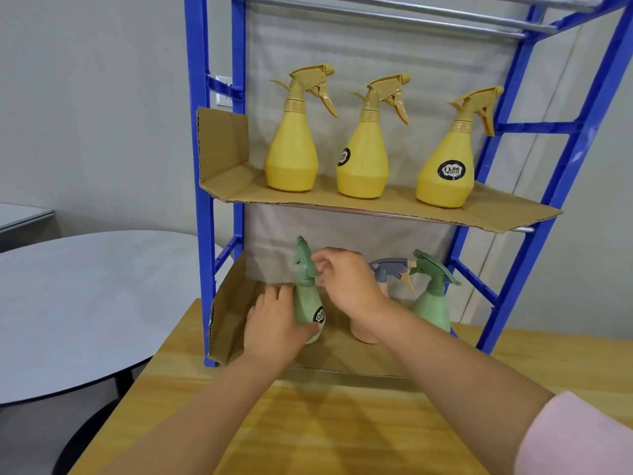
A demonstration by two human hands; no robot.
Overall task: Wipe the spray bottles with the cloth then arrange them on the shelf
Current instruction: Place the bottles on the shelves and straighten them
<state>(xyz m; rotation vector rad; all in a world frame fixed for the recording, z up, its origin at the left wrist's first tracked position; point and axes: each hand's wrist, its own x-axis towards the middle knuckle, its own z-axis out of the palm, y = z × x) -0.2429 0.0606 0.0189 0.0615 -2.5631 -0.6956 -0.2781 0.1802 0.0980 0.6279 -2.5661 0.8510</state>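
On the blue rack's lower cardboard shelf (308,368), the left hand (274,323) clasps the light, rigid, probably slick small green plastic spray bottle (308,303) at its body while the right hand (346,282) pinches near its neck.

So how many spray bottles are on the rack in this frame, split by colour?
Yellow: 3, upper shelf
Green: 2, lower shelf
Peach with grey trigger: 1, lower shelf
Total: 6
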